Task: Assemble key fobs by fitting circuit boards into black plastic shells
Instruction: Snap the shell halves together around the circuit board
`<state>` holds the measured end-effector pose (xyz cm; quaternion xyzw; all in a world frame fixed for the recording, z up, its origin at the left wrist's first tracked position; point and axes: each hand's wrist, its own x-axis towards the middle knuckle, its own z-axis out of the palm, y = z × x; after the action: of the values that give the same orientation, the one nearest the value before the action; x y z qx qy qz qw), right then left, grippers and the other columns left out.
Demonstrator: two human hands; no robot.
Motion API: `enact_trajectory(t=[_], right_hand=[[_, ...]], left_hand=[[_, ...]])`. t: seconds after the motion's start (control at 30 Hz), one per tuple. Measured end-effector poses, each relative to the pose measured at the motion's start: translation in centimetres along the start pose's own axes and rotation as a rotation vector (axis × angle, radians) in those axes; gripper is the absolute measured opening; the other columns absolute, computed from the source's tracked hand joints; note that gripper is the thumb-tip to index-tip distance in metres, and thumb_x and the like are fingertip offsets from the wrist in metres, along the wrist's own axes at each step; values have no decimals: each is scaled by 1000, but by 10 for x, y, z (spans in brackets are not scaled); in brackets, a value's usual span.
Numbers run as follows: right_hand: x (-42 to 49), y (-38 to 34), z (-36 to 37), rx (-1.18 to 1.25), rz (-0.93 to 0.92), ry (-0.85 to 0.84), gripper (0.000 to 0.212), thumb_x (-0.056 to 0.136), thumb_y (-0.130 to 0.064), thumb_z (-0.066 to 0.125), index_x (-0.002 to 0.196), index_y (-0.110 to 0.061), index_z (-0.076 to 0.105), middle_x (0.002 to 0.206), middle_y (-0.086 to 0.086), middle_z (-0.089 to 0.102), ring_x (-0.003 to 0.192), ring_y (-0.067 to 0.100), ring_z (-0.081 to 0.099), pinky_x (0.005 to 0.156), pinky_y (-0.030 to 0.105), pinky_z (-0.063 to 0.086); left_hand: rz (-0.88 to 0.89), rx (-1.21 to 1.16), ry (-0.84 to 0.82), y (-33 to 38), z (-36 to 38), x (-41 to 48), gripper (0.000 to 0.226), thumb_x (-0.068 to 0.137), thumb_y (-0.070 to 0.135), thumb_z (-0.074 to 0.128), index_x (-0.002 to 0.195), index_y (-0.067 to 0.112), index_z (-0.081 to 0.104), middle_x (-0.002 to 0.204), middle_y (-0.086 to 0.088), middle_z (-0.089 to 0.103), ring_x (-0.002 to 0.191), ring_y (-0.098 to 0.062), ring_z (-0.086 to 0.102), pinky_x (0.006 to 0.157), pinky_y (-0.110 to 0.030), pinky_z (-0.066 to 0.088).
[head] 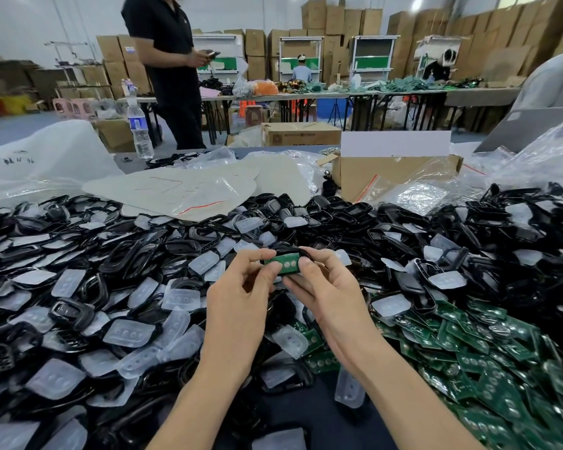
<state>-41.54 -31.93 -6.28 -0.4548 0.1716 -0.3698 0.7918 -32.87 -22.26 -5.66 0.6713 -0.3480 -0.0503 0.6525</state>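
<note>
A green circuit board with three round pads lies in a black plastic shell, held up over the table's middle. My left hand pinches its left end between thumb and fingers. My right hand grips its right end, thumb pressed on the board's edge. Most of the shell is hidden behind the board and my fingers.
Black shells and translucent button pads are heaped across the table. Loose green circuit boards pile at the right. A cardboard box, plastic bags and a water bottle stand behind. A person in black stands beyond the table.
</note>
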Motion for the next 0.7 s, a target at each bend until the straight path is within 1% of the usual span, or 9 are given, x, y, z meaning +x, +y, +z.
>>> enact_trajectory(t=[0.1,0.2,0.27,0.4,0.5,0.6,0.7], right_hand=[[0,2,0,-16,-11,-11,15,102,-10,55,115,-8,62,120,22,68,106,25,72,86,25,58],[0,3,-1,-34,-18,-22,17,102,-10,56,118,-6,61,119,21,68,107,25,72,87,25,57],[-1,3,-1,-76,-36,-24,17,101,-11,59,117,-9,62,117,18,69,106,23,72,87,24,57],[-2,3,-3,-174,-75,-36,15,98,-13,65,112,-17,66,111,5,73,104,19,73,86,22,57],[-2,3,-3,-212,-96,-32,13,97,-13,67,109,-18,67,109,4,73,103,19,74,84,21,58],[-2,1,-4,-241,-109,-34,12,96,-12,67,107,-17,67,105,5,74,100,20,74,82,20,58],[-3,0,-3,-256,-114,-50,12,97,-11,66,107,-17,66,102,-1,75,98,19,75,80,19,58]], left_hand=[[-10,3,6,0,0,0,18,96,24,67,95,42,66,82,13,70,75,-15,68,77,-46,57],[-8,0,9,0,0,0,15,96,25,67,95,40,67,82,12,71,76,-15,68,78,-47,56],[-9,-3,6,0,-1,0,14,96,25,66,96,39,67,82,11,71,77,-15,68,78,-46,57],[-23,6,15,-1,0,-1,9,95,29,67,98,37,63,84,8,71,79,-13,69,81,-43,57],[-49,-1,33,-3,1,0,10,94,32,67,98,35,59,87,6,71,83,-13,69,83,-42,56],[-41,15,32,-3,0,1,9,93,34,67,95,36,59,82,6,71,79,-12,69,79,-40,57],[-34,17,25,-3,0,1,11,94,35,67,95,37,57,79,3,70,71,-12,67,73,-38,57]])
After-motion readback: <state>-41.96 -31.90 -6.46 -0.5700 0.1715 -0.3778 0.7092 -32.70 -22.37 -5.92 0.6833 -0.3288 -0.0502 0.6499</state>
